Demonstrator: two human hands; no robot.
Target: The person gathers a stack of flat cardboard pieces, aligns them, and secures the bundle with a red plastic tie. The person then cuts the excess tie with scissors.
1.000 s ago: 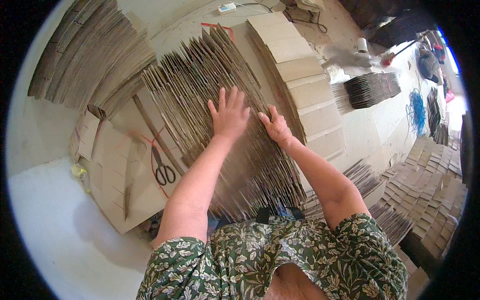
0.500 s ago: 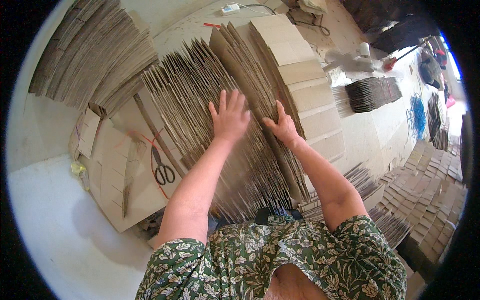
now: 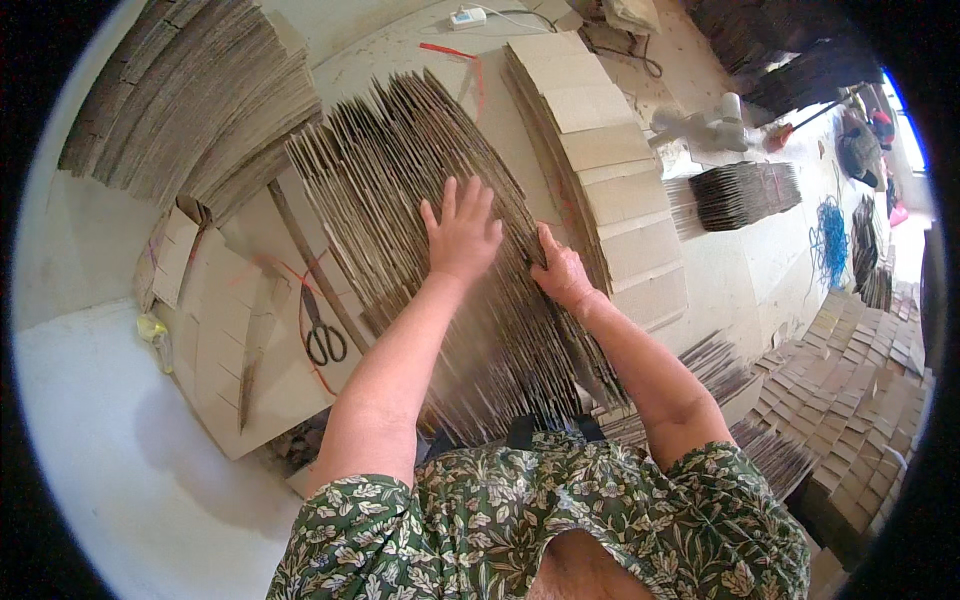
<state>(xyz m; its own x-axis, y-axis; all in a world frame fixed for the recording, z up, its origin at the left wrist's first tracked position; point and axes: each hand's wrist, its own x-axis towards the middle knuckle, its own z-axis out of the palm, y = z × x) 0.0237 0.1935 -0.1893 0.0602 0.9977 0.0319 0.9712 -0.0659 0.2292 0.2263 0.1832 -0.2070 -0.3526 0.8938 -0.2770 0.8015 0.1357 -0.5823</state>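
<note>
A wide row of folded cardboard sheets (image 3: 395, 165) stands on edge in front of me, their edges turned up. My left hand (image 3: 463, 232) lies on top of these edges near the middle, its fingers spread and slightly blurred. At the row's right side rests my right hand (image 3: 562, 275), index finger stretched forward and thumb apart against the outermost sheets. Its other fingers are partly hidden. To the right is a separate overlapping stack of flat cardboard pieces (image 3: 605, 165), with a gap between it and the row.
Black-handled scissors (image 3: 325, 340) and red strapping lie on cardboard at left. A tall cardboard pile (image 3: 200, 100) stands at the far left. Toward the right are a bundled cardboard stack (image 3: 745, 195), blue string (image 3: 830, 240) and many cardboard pieces (image 3: 850, 400). A white power strip (image 3: 467, 17) lies at the back.
The sheets leaning apart at the right have closed up against the row, widening the gap to the flat stack. My right hand has moved slightly left and nearer to me.
</note>
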